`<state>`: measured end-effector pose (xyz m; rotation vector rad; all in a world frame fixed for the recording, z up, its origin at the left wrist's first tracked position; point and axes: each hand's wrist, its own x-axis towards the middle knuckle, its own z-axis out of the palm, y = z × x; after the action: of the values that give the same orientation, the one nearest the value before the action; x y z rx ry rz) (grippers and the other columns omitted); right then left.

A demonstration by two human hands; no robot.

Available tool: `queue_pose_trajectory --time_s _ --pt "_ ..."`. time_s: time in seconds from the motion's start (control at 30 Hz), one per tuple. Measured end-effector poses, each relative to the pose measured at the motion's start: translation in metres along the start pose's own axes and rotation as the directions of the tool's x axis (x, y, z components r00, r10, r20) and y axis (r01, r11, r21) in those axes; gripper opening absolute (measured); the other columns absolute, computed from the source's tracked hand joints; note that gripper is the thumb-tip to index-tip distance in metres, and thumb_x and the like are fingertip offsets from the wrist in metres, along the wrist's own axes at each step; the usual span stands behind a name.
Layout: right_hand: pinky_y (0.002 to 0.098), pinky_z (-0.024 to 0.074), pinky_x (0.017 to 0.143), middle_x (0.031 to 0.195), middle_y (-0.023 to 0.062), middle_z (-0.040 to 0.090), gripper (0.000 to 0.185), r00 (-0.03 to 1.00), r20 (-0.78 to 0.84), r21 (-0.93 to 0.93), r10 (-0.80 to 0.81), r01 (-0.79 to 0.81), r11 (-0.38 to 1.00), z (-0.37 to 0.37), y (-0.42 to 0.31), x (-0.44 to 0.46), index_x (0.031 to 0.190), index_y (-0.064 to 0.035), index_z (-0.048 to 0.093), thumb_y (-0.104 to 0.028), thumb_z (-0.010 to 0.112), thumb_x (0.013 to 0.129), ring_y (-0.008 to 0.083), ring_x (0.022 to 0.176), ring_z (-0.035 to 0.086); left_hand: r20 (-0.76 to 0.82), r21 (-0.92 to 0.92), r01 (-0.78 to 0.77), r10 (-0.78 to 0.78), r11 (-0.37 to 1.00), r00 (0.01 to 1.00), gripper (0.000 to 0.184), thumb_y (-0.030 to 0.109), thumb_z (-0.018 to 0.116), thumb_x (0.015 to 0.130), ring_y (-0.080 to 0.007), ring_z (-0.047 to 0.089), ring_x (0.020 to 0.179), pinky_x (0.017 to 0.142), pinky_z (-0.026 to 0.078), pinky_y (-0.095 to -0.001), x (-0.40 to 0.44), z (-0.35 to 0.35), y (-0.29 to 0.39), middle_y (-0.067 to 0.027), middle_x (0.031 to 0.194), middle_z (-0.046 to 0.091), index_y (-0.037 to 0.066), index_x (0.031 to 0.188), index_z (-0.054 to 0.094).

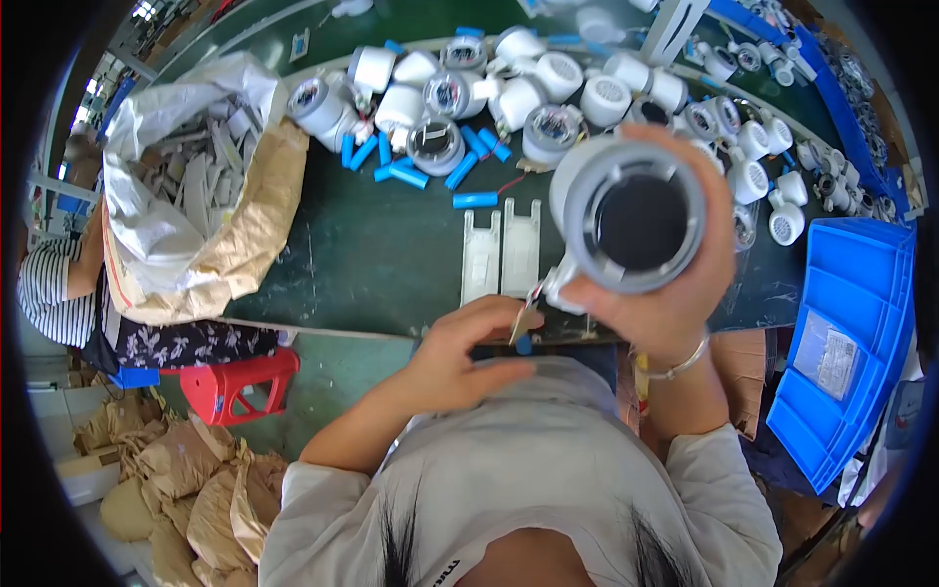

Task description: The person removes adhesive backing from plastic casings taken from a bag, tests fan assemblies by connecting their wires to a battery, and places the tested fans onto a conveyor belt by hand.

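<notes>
My right hand (675, 284) is wrapped around a white handheld fan body (636, 217) with a grey ring and a dark round centre, raised above the table's front edge. Thin wires run from its white stem (564, 283) to a small brown circuit board (524, 324). Beside that board is my left hand (468, 344), thumb apart from the curled fingers, with the fingertips at the board. A blue end (524, 344) shows just below it, partly hidden. Two white plastic handle shells (481, 259) lie side by side on the table in front of my hands.
Several white fan bodies (435, 145) and blue battery cells (475, 201) cover the table's far side. At left stands a sack (279, 196) of white plastic pieces, with a person in a striped sleeve (49, 289) beyond. A blue bin (846, 333) is at right; a red stool (230, 386) is lower left.
</notes>
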<state>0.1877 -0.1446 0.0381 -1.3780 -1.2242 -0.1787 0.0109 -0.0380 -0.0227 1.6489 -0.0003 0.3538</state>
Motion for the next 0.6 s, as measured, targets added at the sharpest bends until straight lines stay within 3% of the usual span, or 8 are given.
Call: queue_pose_trajectory --time_s 0.07,0.1,0.2,0.23,0.43,0.53,0.6 --pt "0.0312 0.0462 0.087 0.113 0.0131 0.055 0.088 1.0 -0.003 -0.054 -0.009 0.008 0.999 -0.001 0.001 0.004 0.118 0.0037 0.044 -0.031 0.087 0.05 0.0198 0.1 0.057 -0.117 -0.178 0.133 -0.155 0.975 0.981 0.028 -0.005 0.062 0.078 -0.0162 0.061 0.085 0.068 0.049 -0.0231 -0.012 0.011 -0.008 -0.0123 0.107 0.055 -0.005 0.105 0.056" --pt "0.0312 0.0461 0.087 0.112 0.0129 0.056 0.086 1.0 -0.014 -0.002 0.004 -0.004 1.0 0.002 0.005 0.002 0.119 0.0037 0.044 -0.029 0.087 0.051 0.0194 0.099 0.057 -0.213 -0.023 0.139 -0.141 0.99 0.967 0.023 -0.007 0.061 0.079 -0.0163 0.062 0.084 0.062 0.049 -0.0217 -0.017 0.01 -0.013 -0.0117 0.105 0.053 -0.005 0.101 0.056" --pt "0.0303 0.0457 0.088 0.109 0.0114 0.057 0.079 0.997 0.015 0.096 0.073 -0.074 0.993 0.008 0.017 0.002 0.119 0.0031 0.044 -0.017 0.085 0.054 0.019 0.099 0.057 -0.355 -0.124 0.216 -0.246 0.969 0.902 0.022 -0.01 0.056 0.08 -0.0211 0.063 0.086 0.066 0.054 -0.0262 -0.015 0.0 -0.011 -0.0102 0.1 0.054 -0.005 0.102 0.056" --pt "0.0301 0.0457 0.088 0.109 0.0109 0.057 0.077 0.995 0.034 0.062 0.094 -0.096 0.993 0.011 0.022 0.002 0.12 0.0024 0.044 -0.014 0.084 0.056 0.0186 0.099 0.057 -0.437 0.019 0.343 -0.301 0.939 0.848 0.018 -0.006 0.058 0.081 -0.0178 0.063 0.082 0.062 0.053 -0.0247 -0.014 -0.006 -0.017 -0.0079 0.096 0.056 -0.004 0.099 0.057" --pt "0.0278 0.0467 0.085 0.108 0.0094 0.057 0.07 0.973 0.09 0.034 0.213 -0.217 0.976 0.022 0.067 0.019 0.12 0.0007 0.045 -0.011 0.081 0.062 0.0156 0.098 0.057 -0.38 0.28 0.474 -0.357 0.835 0.853 0.013 0.004 0.063 0.08 -0.0123 0.063 0.073 0.061 0.052 -0.0239 0.035 -0.031 -0.02 -0.0081 0.091 0.063 -0.002 0.092 0.064" --pt "0.0279 0.0465 0.085 0.107 0.0098 0.057 0.07 0.967 0.151 -0.064 0.207 -0.199 0.978 0.02 0.07 0.023 0.119 0.0006 0.046 -0.015 0.082 0.061 0.0153 0.098 0.057 -0.39 0.55 0.472 -0.289 0.689 0.874 0.014 0.008 0.065 0.076 -0.019 0.065 0.072 0.062 0.051 -0.0295 0.046 -0.03 -0.024 -0.0101 0.082 0.064 0.001 0.089 0.067" --pt "0.0283 0.0463 0.085 0.107 0.0098 0.057 0.07 0.971 0.164 -0.141 0.173 -0.15 0.978 0.021 0.071 0.022 0.118 -0.0001 0.047 -0.018 0.083 0.06 0.0152 0.098 0.057 -0.352 0.68 0.392 -0.193 0.619 0.916 0.015 0.01 0.066 0.074 -0.0253 0.064 0.072 0.062 0.049 -0.0338 0.045 -0.028 -0.04 -0.0127 0.076 0.062 0.001 0.086 0.067"
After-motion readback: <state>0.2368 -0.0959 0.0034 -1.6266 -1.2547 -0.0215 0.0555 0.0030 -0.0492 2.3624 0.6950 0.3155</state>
